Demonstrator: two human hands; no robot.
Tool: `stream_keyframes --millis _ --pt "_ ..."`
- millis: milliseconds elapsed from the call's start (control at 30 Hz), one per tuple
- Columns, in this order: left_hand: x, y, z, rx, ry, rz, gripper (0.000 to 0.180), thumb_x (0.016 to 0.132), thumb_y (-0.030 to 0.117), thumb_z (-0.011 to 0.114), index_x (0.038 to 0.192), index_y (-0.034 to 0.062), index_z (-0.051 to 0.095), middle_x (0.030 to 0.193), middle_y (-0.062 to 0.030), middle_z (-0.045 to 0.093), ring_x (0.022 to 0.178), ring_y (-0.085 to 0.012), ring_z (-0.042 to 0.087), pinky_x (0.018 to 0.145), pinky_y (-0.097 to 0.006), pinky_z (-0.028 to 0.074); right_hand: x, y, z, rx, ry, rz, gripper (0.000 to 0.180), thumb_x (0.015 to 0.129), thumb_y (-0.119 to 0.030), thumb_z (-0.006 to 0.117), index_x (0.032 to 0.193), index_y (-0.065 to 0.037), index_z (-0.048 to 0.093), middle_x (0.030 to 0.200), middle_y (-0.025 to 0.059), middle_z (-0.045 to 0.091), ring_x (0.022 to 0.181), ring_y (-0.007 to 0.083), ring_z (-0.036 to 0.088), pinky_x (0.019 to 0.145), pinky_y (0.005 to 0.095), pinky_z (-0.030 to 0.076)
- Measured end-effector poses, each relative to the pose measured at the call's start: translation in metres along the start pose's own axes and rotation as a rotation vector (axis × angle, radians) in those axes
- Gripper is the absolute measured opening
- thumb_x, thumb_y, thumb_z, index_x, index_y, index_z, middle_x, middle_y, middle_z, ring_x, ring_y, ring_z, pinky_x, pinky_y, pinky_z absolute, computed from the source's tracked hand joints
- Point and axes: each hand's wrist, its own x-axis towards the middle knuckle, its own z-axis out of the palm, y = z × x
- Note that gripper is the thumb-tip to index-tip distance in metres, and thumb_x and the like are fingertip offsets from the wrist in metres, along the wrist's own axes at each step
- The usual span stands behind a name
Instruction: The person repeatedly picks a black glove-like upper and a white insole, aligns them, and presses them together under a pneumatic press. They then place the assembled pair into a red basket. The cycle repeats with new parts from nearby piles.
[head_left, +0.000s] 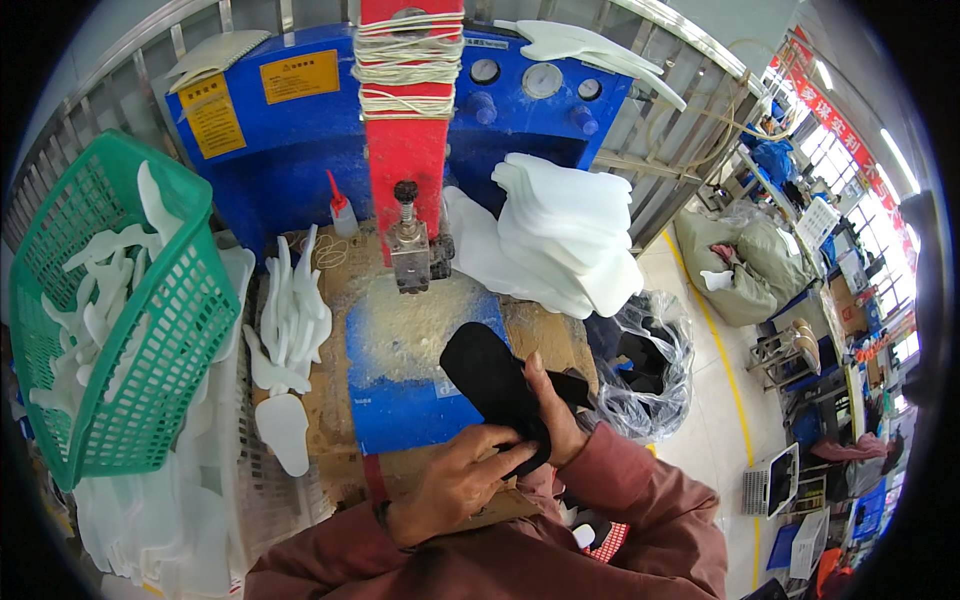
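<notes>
Both hands grip a black insole-shaped piece (478, 372) in front of my body, its rounded end pointing away from me. My left hand (450, 485) has its fingers curled round the near end. On the right side, my right hand (558, 415) clasps the piece with the thumb pointing up. A second dark strip (572, 388) sticks out past the right hand; whether it belongs to the same piece, I cannot tell. Under the piece lies a blue board (400, 415) dusted with pale powder (410, 320). Above the powder hangs a metal machine head (410, 255) on a red arm (405, 160).
A blue machine housing (275, 130) with gauges stands behind. White sole-shaped sheets (570, 235) are stacked at right, and more white pieces (290, 320) lie at left beside a green basket (150, 370). A clear plastic bag (665, 370) with black pieces sits right of my hands.
</notes>
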Motion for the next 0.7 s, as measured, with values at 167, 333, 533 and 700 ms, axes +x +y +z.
stream_keyframes --millis 167,333,533,700 --pt "0.006 -0.011 -0.003 -0.010 0.141 -0.148 0.034 0.078 -0.010 0.072 0.110 0.0014 0.074 0.102 -0.0114 0.069 0.091 -0.0281 0.069 0.078 -0.036 0.058 0.030 0.010 -0.008 0.125 0.043 0.039 0.073 0.109 -0.058 0.035 0.158 -0.005 0.039 0.158 0.0097 0.046 0.144 0.0222 0.046 0.121 0.0360 0.035" --pt "-0.002 -0.044 -0.008 0.215 0.151 -0.038 0.030 0.083 -0.003 0.070 0.113 0.0012 0.072 0.101 -0.0094 0.066 0.088 -0.0291 0.067 0.075 -0.037 0.057 0.104 0.074 -0.018 0.786 -0.524 -0.129 0.077 0.107 -0.065 0.034 0.158 -0.008 0.039 0.159 0.0100 0.046 0.145 0.0253 0.045 0.123 0.0387 0.033" --pt "-0.001 -0.071 -0.027 0.492 0.050 0.048 0.032 0.082 0.002 0.068 0.114 0.0055 0.072 0.102 -0.0061 0.062 0.087 -0.0249 0.065 0.072 -0.035 0.056 0.144 0.091 -0.013 0.835 -0.380 -0.147 0.082 0.103 -0.072 0.031 0.157 -0.012 0.040 0.151 0.0120 0.052 0.135 0.0281 0.053 0.116 0.0402 0.040" --pt "0.012 -0.080 -0.032 0.527 0.042 0.036 0.028 0.081 0.000 0.071 0.109 0.0033 0.074 0.097 -0.0074 0.065 0.083 -0.0251 0.067 0.069 -0.034 0.057 0.160 0.066 0.006 0.787 -0.233 -0.230 0.089 0.099 -0.077 0.033 0.152 -0.007 0.046 0.144 0.0141 0.057 0.126 0.0296 0.058 0.111 0.0415 0.046"
